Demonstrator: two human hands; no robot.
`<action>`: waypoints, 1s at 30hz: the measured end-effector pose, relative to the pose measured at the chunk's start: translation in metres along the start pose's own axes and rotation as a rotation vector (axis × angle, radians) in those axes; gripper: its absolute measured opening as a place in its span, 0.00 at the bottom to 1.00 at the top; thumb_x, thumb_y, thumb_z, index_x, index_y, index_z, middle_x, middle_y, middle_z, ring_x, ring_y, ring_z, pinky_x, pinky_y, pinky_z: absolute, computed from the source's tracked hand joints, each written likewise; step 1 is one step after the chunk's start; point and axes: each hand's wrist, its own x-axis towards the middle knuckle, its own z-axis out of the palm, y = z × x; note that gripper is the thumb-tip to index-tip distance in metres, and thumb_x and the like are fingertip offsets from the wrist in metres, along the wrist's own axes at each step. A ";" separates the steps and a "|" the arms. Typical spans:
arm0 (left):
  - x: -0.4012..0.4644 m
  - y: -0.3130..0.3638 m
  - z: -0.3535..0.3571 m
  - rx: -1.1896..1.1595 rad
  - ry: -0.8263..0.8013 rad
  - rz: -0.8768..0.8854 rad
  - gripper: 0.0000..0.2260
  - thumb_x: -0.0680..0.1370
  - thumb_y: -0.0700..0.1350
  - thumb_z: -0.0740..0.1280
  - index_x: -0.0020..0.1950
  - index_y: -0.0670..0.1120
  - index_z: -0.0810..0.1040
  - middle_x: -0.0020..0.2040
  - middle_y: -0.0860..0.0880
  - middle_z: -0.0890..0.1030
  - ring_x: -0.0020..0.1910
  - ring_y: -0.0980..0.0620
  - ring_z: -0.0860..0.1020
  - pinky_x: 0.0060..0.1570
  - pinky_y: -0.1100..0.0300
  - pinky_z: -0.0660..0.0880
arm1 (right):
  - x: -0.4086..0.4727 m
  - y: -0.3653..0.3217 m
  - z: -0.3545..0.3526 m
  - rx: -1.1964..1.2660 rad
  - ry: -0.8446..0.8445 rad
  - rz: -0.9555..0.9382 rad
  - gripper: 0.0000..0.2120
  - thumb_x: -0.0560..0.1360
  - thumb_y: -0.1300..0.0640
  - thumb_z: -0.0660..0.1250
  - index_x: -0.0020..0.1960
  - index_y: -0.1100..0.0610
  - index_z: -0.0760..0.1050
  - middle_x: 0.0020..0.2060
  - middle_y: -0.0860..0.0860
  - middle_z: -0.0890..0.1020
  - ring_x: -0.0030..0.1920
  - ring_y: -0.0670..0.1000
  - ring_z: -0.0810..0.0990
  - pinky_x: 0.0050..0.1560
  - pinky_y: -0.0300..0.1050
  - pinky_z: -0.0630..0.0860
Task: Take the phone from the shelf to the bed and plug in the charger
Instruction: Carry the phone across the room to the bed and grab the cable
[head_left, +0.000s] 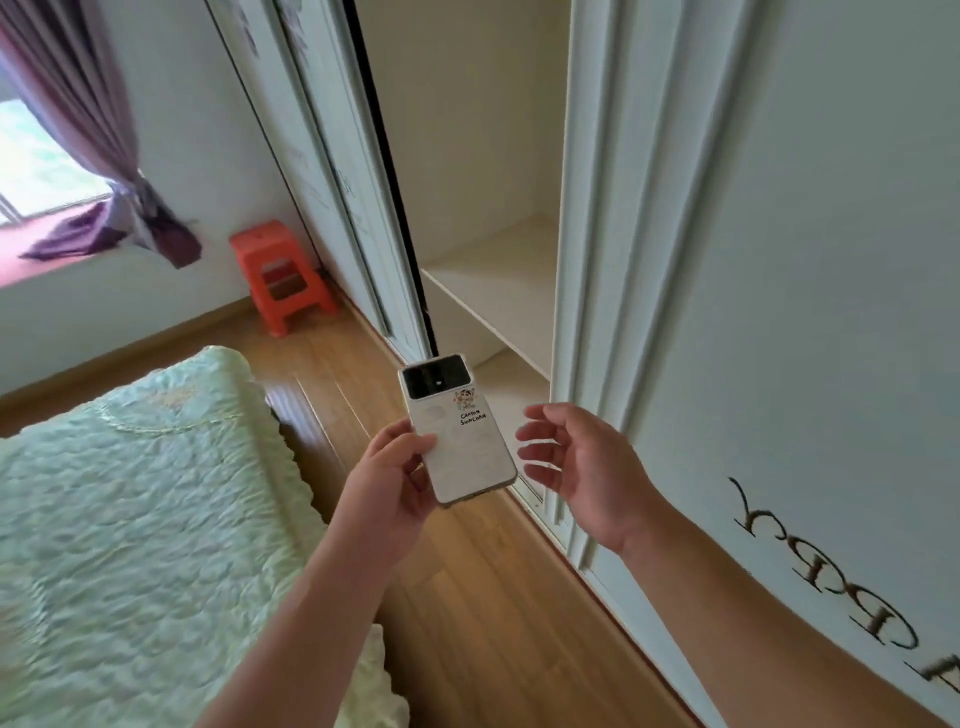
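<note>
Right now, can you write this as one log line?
left hand: holds white-cased phone | right hand: open, empty | wardrobe shelf: bare | green quilted bed: left

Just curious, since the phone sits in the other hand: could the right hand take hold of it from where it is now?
Probably yes. The right hand is open and empty beside the phone, with only air between them; the left hand grips just its lower left edge.

Bed (130, 493) at left, wardrobe (805, 260) at right, floor (467, 597) strip between. Shelf (498, 280) inside the wardrobe opening. Stool (283, 275) on the floor beyond the bed, below the window (36, 161). Phone (457, 431) over the floor strip.
</note>
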 end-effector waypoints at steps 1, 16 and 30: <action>0.006 0.006 -0.001 -0.009 0.015 0.012 0.16 0.72 0.34 0.68 0.59 0.43 0.77 0.51 0.38 0.85 0.47 0.39 0.85 0.33 0.52 0.81 | 0.011 -0.001 0.004 -0.003 -0.027 0.010 0.11 0.78 0.56 0.61 0.52 0.61 0.79 0.39 0.53 0.83 0.40 0.51 0.80 0.44 0.49 0.75; 0.163 0.121 -0.092 -0.163 0.102 0.122 0.18 0.73 0.33 0.65 0.63 0.40 0.75 0.57 0.37 0.82 0.45 0.42 0.83 0.39 0.49 0.80 | 0.229 0.015 0.133 -0.117 -0.144 0.077 0.08 0.76 0.57 0.63 0.47 0.58 0.80 0.36 0.53 0.83 0.36 0.51 0.80 0.38 0.45 0.75; 0.286 0.297 -0.186 -0.179 0.072 0.193 0.15 0.71 0.33 0.68 0.56 0.42 0.77 0.47 0.39 0.85 0.38 0.46 0.82 0.34 0.53 0.81 | 0.410 0.024 0.305 -0.199 -0.351 0.129 0.12 0.72 0.54 0.65 0.52 0.59 0.80 0.40 0.53 0.83 0.41 0.52 0.80 0.46 0.50 0.74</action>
